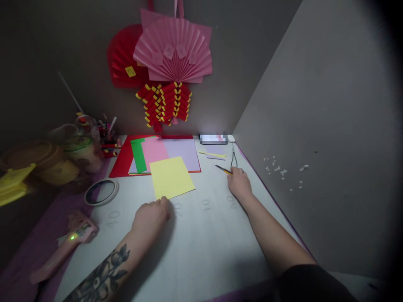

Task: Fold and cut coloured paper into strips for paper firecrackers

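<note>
My left hand (153,216) is closed on the near corner of a yellow square sheet (172,178), its thumb and fingers pinched together. The sheet's far part overlaps a stack of pink (155,154), green (138,155) and lavender paper (182,152). Farther right, my right hand (240,183) rests on the white table surface (201,247), with its fingers closed around an orange-handled pair of scissors or cutter (224,170) whose dark tip points left. Just behind that hand lies a looped grey tool (234,159).
Thin paper strips (214,155) lie below a phone (213,139). At left are a tape roll (101,191), a pink glue gun (66,247) with a green light, and jars (83,153). Red and pink fan decorations (176,52) hang on the back wall.
</note>
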Demonstrator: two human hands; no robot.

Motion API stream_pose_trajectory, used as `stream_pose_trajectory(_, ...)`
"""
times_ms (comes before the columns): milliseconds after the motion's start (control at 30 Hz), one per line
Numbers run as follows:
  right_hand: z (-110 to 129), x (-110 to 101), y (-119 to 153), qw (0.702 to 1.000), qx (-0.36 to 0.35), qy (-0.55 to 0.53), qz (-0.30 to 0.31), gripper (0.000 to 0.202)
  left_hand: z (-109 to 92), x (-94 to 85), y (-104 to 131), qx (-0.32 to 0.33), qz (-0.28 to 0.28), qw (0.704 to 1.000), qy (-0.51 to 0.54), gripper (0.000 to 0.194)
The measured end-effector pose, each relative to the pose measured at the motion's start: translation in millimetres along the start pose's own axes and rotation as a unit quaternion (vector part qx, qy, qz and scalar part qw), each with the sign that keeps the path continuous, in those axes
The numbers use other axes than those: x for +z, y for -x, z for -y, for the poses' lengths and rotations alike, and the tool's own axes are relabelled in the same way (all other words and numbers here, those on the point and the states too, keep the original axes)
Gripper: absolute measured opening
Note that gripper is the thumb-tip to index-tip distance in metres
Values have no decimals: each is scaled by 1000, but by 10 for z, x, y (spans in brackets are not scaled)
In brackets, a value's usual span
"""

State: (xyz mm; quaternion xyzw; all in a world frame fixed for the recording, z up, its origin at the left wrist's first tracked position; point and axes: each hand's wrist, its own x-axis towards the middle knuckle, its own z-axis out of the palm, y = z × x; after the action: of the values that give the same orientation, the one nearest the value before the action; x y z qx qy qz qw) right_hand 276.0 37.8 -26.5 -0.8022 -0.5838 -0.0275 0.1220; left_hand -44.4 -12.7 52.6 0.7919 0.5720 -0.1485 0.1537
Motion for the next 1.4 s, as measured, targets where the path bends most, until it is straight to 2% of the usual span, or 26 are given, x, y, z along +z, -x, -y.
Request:
stream_pose_trajectory(133,-113,71,-56,1000,-9,16,9,25,-28,20,14,4,-27,999,-43,30)
stream_pose_trajectory(300,-46,134,-49,999,-42,-3,-17,24,-48,15,94,-39,-26,998,-51,34)
stream_pose_trajectory(367,42,135,-3,996,-79,-31,-22,24,-42,-12,107,-61,-25,997,-48,34)
stream_pose_trajectory(433,162,121,72,987,-147,-71,-6,25,-36,-19,89,-71,-47,996,-36,38)
stream_pose_trajectory(500,289,100,154,969,-224,-100,21,24,-36,29,34,-45,-102,994,-20,41)
stream_pose_trajectory(600,420,71,224,956,-274,-98,44,22,-41,220,-99,67,-179,982,-7,55)
stream_pose_trajectory(667,438,57,217,957,-272,-83,58,21,-34,377,-194,136,-171,976,-14,69)
stream_pose_trajectory(800,359,24,162,952,-285,-61,95,20,38,541,-309,182,-111,977,-18,73)
stream_pose_trajectory(900,310,-24,179,940,-313,-65,118,19,114,513,-325,198,-90,976,-20,72)
stream_pose_trajectory(1000,322,-79,245,929,-338,-81,126,18,145,472,-327,187,-89,978,-20,69)
stream_pose_trajectory(1167,376,-123,308,926,-346,-83,123,18,67,489,-371,166,-137,976,-21,67)
stream_pose_trajectory(1400,350,-118,292,922,-358,-87,115,18,-50,466,-432,172,-126,977,-4,68)
